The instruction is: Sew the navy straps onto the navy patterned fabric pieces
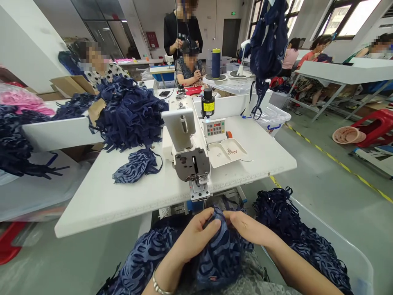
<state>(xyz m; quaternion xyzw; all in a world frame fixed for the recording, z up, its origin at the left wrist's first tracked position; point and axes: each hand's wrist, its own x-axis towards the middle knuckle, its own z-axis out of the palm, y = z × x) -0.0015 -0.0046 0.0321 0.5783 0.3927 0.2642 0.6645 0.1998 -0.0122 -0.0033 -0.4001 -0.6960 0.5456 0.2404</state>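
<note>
My left hand [196, 235] and my right hand [245, 227] both pinch a navy lace garment piece [217, 254] held in my lap, just below the front edge of the white sewing table [123, 200]. The fingers of both hands are closed on the fabric's top edge, thumbs nearly touching. Directly ahead stands the white sewing machine [187, 147], its presser foot [199, 190] a short way above my hands. A single folded navy lace piece [136, 166] lies on the table left of the machine. A bracelet shows on my left wrist.
A big heap of navy pieces [129, 112] sits at the table's back left. A clear bin [344, 250] of navy fabric stands at my right. A white tray [227, 151] lies right of the machine. Other people sit at tables behind; a red stool [376, 127] stands far right.
</note>
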